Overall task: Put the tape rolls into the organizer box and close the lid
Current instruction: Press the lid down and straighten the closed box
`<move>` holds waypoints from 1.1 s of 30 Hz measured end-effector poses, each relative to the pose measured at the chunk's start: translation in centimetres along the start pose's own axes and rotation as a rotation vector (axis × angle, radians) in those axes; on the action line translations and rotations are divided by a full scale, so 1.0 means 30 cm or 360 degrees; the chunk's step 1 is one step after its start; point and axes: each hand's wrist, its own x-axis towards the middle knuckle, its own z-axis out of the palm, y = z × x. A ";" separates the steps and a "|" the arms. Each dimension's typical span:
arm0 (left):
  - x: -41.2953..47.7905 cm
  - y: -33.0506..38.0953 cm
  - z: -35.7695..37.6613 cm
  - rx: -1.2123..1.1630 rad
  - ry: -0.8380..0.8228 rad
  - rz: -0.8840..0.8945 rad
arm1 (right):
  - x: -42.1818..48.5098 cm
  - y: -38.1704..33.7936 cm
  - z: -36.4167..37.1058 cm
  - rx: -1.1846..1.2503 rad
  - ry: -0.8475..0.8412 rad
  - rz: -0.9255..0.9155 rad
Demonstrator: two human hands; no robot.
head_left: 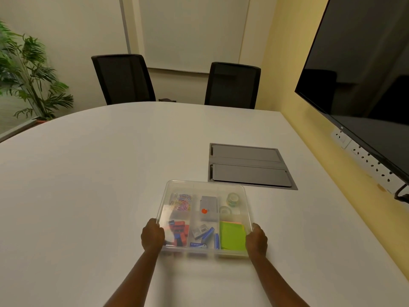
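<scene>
Both tape rolls sit inside; left hand and right hand fingers grip the lid, pressing it shut comes next

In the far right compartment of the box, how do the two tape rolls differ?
The far roll stands taller and shows a greenish band; the near roll is flatter and paler. The far roll sits closer to the box's back wall, while the near roll lies nearer the green notes. Both are see-through rings in one compartment.
</scene>
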 end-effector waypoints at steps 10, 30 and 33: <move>0.122 0.095 0.065 0.0007 -0.0033 0.0051 | 0.133 -0.044 0.009 0.0037 0.0065 -0.0001; -0.072 0.057 0.237 0.0990 -0.0418 0.1041 | -0.074 -0.083 0.076 -0.1112 -0.0179 -0.0866; -0.097 0.056 0.237 0.1007 -0.0429 0.0994 | -0.064 -0.042 0.112 -0.1036 -0.0277 -0.0829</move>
